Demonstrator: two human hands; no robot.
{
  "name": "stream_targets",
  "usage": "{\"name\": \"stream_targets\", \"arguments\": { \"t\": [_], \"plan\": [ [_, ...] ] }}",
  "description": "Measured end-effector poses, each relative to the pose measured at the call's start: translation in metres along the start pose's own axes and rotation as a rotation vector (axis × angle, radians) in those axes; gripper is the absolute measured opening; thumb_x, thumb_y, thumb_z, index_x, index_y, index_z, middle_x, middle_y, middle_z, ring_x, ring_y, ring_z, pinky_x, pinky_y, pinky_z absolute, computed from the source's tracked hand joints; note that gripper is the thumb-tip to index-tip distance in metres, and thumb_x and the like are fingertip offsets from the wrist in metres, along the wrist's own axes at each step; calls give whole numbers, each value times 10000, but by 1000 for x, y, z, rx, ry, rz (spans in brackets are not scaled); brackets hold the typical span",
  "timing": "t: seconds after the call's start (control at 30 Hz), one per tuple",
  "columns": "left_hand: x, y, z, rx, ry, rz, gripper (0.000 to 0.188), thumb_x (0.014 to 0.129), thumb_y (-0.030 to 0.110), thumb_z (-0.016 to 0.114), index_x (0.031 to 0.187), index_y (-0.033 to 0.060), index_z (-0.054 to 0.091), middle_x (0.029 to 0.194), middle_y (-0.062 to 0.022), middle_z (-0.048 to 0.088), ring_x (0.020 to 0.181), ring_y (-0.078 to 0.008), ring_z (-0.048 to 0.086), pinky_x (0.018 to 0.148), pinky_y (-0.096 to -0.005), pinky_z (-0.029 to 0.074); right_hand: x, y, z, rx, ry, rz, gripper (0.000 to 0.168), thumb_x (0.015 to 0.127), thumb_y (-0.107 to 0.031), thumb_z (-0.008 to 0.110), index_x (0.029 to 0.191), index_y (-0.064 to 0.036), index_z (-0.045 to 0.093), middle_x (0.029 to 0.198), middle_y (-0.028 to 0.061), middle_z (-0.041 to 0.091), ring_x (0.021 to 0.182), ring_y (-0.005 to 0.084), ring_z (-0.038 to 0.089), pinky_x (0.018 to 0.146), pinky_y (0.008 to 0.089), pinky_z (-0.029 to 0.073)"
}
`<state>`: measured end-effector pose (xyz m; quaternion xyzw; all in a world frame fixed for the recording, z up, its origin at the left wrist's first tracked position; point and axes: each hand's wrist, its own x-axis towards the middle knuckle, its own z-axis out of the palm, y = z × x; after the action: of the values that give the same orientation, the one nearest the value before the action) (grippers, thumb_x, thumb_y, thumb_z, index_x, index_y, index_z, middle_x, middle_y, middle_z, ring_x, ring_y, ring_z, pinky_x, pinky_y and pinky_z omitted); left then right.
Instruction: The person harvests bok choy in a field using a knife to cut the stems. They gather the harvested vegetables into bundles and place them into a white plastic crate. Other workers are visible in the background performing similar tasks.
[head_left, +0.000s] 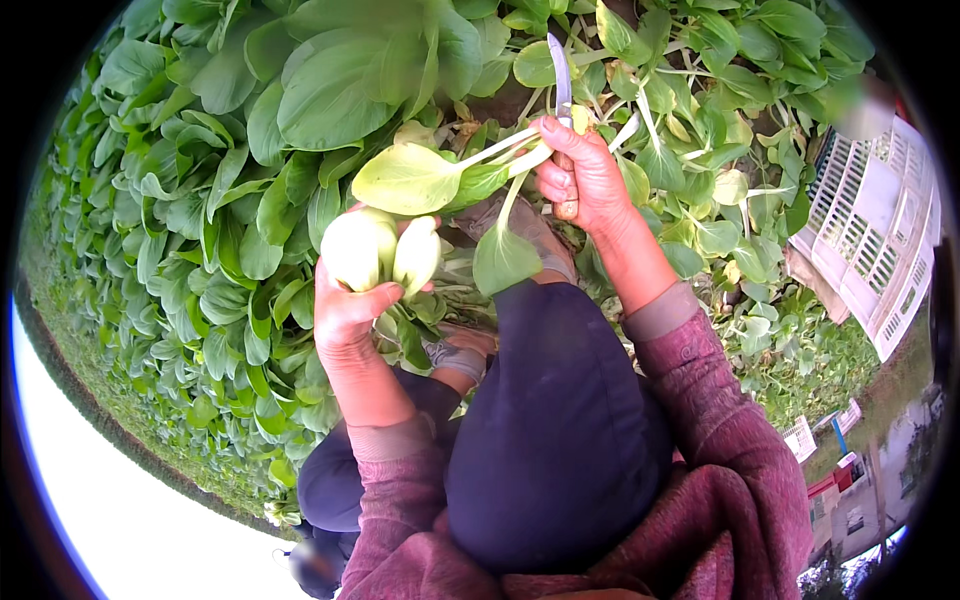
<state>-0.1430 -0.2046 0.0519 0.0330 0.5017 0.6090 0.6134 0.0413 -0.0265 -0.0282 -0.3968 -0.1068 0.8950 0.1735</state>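
My left hand (349, 304) grips a head of bok choy (356, 251) around its pale, swollen base, which faces up towards me. Its green leaves point down and are partly hidden below the hand. In my right hand (581, 172) is a knife (562, 75) with a wooden handle, its blade pointing away from me. That same hand also pinches several loose leaf stalks against the handle. One yellowish leaf (409, 180) and one green leaf (504, 259) hang from these stalks, between the two hands.
Dense bok choy plants (225, 187) fill the left and far side. Cut leaves (667, 157) litter the ground at right. A white plastic crate (874, 217) stands at the right, with smaller crates (799, 439) farther off. My knee (555, 420) rises below my hands.
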Motion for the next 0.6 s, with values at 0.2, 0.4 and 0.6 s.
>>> {"name": "stream_targets", "arguments": {
  "t": [0.2, 0.4, 0.6],
  "plan": [
    [15, 18, 12, 85, 229, 140, 719, 632, -8, 657, 1293, -85, 387, 1106, -227, 573, 999, -320, 606, 731, -396, 561, -13, -15, -12, 13, 161, -26, 179, 906, -224, 593, 885, -51, 555, 773, 95, 619, 398, 24, 377, 319, 170, 313],
    [63, -3, 45, 348, 248, 64, 661, 634, 74, 809, 1197, -22, 477, 1063, -94, 598, 931, -178, 592, 836, -307, 498, -23, -18, -1, 9, 157, -79, 181, 868, -208, 636, 968, -117, 516, 721, 82, 607, 413, 42, 394, 327, 194, 321],
    [92, -28, 88, 432, -33, -44, 832, 593, 122, 867, 1268, -31, 405, 1137, -84, 545, 1051, -168, 535, 930, -309, 436, -28, -14, 11, -158, 174, -389, 163, 866, -117, 635, 942, -47, 508, 750, 110, 638, 442, 73, 476, 359, 218, 392]
  ]
}}
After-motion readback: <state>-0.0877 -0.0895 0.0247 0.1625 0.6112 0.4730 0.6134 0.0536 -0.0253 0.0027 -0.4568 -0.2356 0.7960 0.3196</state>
